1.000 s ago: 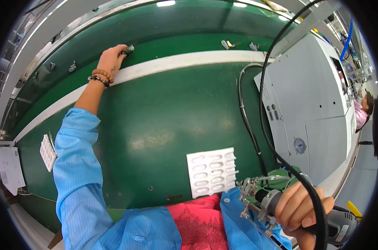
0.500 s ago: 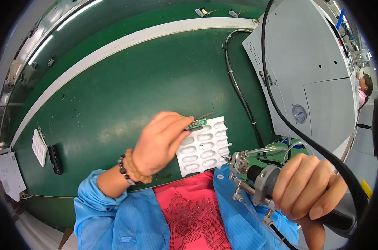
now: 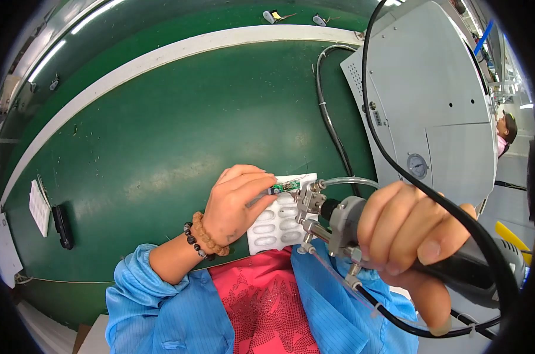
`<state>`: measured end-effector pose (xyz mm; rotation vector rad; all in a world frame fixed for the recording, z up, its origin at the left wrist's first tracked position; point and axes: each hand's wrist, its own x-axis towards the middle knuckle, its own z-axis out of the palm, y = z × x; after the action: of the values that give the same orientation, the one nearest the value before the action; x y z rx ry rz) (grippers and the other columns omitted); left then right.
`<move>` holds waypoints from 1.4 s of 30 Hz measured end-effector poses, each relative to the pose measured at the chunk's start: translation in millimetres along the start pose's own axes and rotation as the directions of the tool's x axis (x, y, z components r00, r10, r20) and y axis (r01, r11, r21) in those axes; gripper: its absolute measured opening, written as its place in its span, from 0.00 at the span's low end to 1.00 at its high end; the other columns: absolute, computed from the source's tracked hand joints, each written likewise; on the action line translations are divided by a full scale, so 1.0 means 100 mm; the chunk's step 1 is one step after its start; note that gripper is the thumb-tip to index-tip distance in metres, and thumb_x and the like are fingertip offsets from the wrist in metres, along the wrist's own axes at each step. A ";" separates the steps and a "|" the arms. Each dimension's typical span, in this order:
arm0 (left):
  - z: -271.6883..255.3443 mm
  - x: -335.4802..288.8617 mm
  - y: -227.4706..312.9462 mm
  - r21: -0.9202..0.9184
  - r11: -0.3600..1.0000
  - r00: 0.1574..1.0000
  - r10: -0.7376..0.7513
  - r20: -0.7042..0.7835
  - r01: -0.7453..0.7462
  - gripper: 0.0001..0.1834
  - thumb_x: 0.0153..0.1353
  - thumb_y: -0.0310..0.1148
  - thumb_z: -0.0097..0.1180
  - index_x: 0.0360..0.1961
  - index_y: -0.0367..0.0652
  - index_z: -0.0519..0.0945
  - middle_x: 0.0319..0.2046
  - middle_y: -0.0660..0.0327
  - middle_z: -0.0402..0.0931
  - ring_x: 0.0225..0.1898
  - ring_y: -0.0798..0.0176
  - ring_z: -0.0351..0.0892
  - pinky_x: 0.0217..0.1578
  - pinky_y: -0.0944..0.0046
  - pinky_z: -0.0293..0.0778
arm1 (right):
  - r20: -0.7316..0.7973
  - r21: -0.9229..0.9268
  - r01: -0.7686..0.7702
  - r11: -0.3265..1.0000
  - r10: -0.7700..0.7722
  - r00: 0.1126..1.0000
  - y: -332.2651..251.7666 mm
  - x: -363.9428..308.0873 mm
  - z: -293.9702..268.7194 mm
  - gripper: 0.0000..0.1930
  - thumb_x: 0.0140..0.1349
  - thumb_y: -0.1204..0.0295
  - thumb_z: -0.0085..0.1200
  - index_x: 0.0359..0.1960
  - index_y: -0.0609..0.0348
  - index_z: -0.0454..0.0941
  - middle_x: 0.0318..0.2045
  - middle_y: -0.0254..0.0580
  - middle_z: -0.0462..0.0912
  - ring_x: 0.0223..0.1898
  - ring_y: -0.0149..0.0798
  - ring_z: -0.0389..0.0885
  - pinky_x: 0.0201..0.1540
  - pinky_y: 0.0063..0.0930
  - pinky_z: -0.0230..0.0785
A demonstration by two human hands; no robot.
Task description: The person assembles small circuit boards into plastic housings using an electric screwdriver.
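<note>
Between the thumb and fingers of my left hand [image 3: 239, 199] is a small green circuit board [image 3: 287, 186], held above the right-hand part of a white tray [image 3: 264, 230] with rows of oval pockets. My right hand [image 3: 406, 233] is wrapped round a dark, hand-held dispensing gun [image 3: 345, 224] with metal fittings and thin tubes at its front. The gun's metal head is beside the right end of the board. Whether its tip touches the board is hidden.
A large grey machine [image 3: 433, 82] with a round gauge [image 3: 417, 166] stands at the right. A black cable [image 3: 391, 150] hangs across in front of it. Far left on the green table [image 3: 179, 124] lie a black knife-like object [image 3: 61, 227] and a white tray [image 3: 39, 207].
My right hand has brought the dispensing gun left and upward, up to the circuit board. My left hand has shifted slightly right with the board still in its fingers.
</note>
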<state>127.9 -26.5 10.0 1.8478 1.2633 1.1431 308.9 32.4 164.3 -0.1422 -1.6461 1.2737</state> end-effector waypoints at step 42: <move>0.07 -0.02 -0.02 -0.015 0.999 0.998 0.048 -0.050 -0.049 0.17 0.43 0.26 0.70 0.38 0.38 0.82 0.36 0.56 0.81 0.43 0.53 0.79 0.45 0.57 0.75 | 0.002 0.106 -0.040 0.994 0.040 0.999 0.04 0.06 0.01 0.27 0.49 0.57 0.70 0.38 0.60 0.67 0.19 0.38 0.74 0.15 0.33 0.71 0.22 0.31 0.67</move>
<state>132.7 -27.4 4.3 1.8578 1.2395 1.2289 303.5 37.1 165.3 -0.1110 -1.5786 1.3881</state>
